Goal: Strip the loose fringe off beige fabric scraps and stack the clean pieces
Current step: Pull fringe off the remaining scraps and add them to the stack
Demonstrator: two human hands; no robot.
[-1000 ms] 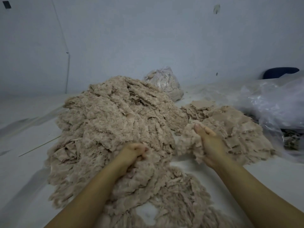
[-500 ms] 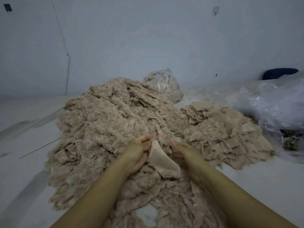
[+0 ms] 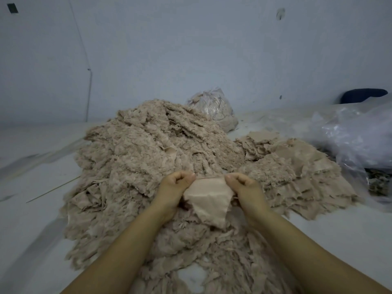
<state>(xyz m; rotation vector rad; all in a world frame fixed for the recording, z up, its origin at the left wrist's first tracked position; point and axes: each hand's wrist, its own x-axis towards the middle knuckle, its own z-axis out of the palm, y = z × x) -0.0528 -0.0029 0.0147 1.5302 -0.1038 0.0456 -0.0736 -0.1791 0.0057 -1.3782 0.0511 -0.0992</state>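
You are pinching the top edge of a beige fabric scrap (image 3: 209,199) with your left hand (image 3: 176,187) and right hand (image 3: 244,187), stretching it taut above the big fringed heap (image 3: 144,162), probably to expose fringe for stripping, with the cleaned stack (image 3: 297,172) waiting at your right.

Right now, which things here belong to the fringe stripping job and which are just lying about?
Job: beige scrap pinched by left hand and right hand; fringed heap; stacked pieces.
Lying about: clear plastic bags; stuffed bag; thin stick.
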